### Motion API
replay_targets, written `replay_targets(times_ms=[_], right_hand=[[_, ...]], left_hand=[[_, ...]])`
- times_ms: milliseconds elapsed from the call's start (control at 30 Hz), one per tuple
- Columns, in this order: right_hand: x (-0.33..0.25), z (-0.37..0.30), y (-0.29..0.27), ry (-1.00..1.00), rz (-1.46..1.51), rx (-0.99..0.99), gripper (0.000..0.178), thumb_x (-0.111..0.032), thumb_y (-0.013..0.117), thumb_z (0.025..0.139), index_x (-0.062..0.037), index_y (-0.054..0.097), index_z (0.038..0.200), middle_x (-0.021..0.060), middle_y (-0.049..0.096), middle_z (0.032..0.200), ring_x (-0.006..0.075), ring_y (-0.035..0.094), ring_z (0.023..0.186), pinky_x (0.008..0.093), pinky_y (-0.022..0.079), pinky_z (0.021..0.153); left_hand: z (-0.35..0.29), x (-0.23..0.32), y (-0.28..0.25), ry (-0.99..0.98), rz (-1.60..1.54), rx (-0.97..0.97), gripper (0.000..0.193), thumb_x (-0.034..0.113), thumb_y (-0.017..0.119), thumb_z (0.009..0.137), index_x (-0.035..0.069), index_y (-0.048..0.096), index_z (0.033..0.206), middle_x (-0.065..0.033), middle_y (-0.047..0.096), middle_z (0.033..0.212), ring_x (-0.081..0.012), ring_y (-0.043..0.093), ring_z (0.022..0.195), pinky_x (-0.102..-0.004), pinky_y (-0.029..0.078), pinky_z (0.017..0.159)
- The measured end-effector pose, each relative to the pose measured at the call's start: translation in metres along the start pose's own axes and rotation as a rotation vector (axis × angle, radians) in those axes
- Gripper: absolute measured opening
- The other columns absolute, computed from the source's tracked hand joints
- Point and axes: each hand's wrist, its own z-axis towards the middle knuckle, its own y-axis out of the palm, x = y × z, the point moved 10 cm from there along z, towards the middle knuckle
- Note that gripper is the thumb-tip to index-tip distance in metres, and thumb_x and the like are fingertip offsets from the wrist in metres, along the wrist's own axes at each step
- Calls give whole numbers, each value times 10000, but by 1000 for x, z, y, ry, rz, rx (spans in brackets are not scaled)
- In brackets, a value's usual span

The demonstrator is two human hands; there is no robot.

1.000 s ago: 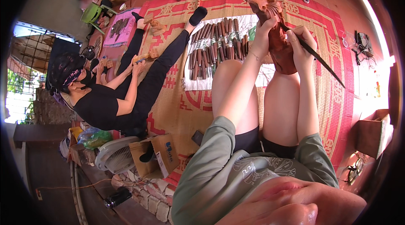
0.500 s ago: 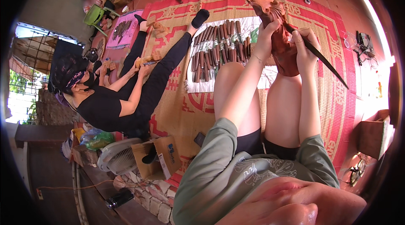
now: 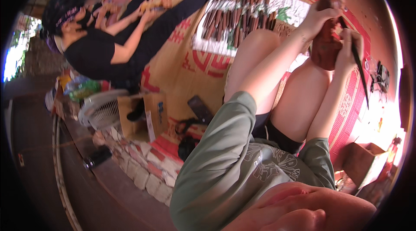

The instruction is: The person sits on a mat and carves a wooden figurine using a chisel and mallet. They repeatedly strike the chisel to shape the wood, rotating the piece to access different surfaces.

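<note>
A reddish-brown carved wooden figurine (image 3: 326, 53) stands on my bare right thigh, its upper part blurred near the top edge of the picture. My left hand (image 3: 320, 19) is wrapped round its middle from the left. On its other side my right hand (image 3: 350, 51) grips a long, dark, tapering file-like tool (image 3: 360, 73). The thin end of this tool points down toward the mat, while its upper end lies close against the figurine. Whether it touches the wood I cannot tell.
Many wooden-handled carving tools (image 3: 236, 14) lie in rows on a white cloth beyond my knees. At left, another person (image 3: 95, 53) sits on the patterned mat (image 3: 173, 77), working with both hands. Nearby are a cardboard box (image 3: 156, 116), a fan (image 3: 102, 109), a phone (image 3: 200, 108) and a wooden box (image 3: 366, 161).
The whole view has swung, so the figurine and both hands appear farther right, and the figurine's top blurs at the upper edge. Both hands keep their holds.
</note>
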Motion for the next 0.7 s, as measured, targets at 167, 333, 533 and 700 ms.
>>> replay_targets(times_ms=[167, 333, 533, 700], right_hand=[[15, 12, -13, -102, -151, -34, 136, -99, 624, 859, 28, 597, 817, 95, 636, 744, 142, 597, 687, 258, 475, 674], [41, 25, -34, -61, -137, -15, 191, -137, 649, 845, 51, 617, 833, 129, 670, 773, 172, 621, 688, 282, 498, 651], [77, 38, -43, 42, 2, -20, 144, -70, 616, 841, 63, 562, 824, 174, 640, 763, 228, 634, 690, 295, 507, 662], [103, 50, -70, 104, 175, 2, 117, -34, 587, 840, 67, 529, 824, 204, 615, 755, 270, 637, 685, 308, 511, 666]], left_hand=[[7, -4, -2, 124, -91, 41, 160, 85, 716, 684, 24, 615, 792, -43, 611, 682, -124, 571, 595, -255, 459, 548], [14, -33, -9, 20, -114, 131, 288, 62, 797, 595, -22, 623, 809, -82, 637, 684, -164, 630, 643, -286, 513, 590], [14, -36, -34, 8, 61, 324, 438, 196, 867, 496, 5, 642, 820, -77, 657, 783, -176, 632, 757, -296, 513, 714], [3, 16, -41, 177, 364, 378, 688, 303, 906, 378, -23, 616, 910, -88, 658, 816, -208, 638, 786, -307, 514, 759]])
